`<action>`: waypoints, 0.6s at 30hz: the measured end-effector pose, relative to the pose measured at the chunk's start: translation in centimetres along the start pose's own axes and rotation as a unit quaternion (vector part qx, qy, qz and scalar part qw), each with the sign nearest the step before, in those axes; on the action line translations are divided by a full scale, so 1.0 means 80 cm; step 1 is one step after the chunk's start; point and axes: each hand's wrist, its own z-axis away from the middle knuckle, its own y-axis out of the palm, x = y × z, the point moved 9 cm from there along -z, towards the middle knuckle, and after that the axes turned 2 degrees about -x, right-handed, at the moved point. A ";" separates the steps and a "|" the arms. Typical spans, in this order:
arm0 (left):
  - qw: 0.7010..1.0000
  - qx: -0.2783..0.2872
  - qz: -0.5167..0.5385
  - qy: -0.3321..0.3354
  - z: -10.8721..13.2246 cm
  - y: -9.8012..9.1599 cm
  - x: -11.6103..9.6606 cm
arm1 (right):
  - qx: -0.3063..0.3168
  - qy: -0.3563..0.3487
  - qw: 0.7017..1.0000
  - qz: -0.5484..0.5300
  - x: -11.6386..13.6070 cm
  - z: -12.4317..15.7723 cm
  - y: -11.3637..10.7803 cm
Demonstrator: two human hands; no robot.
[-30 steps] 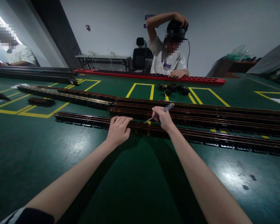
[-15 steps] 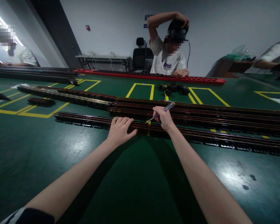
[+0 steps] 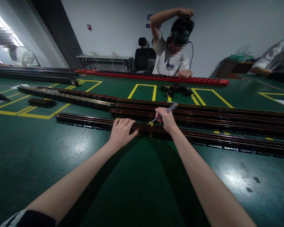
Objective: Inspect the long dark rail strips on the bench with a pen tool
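A long, dark rail-like strip with thin copper-coloured lines runs across the green table in front of me. My left hand lies over it, fingers bent at its far edge and thumb along the near side. To the right, my right hand grips a slim screwdriver with a translucent handle, held like a pen. Its thin tip points down-left and meets the strip a little right of my left thumb; the exact contact is too small to tell. Just beyond lie several similar dark strips, side by side.
A short dark piece lies at left, and a cluster of black parts farther back. A long red frame lines the far edge, where a person sits. Dark channels are stacked at far left. Other people are at both sides.
My hands and the screwdriver have hardly moved. The person opposite has raised a hand slightly off the head, and the person at right has shifted.
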 end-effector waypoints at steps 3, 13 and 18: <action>1.000 -0.001 0.002 -0.002 0.000 0.000 0.000 | -0.002 0.002 1.000 -0.004 -0.001 -0.001 0.000; 1.000 -0.013 0.008 0.002 0.000 -0.001 0.000 | -0.001 0.007 1.000 0.001 -0.002 0.000 0.000; 1.000 -0.008 0.010 -0.003 0.000 -0.001 0.000 | -0.002 0.006 1.000 -0.009 -0.002 0.000 0.000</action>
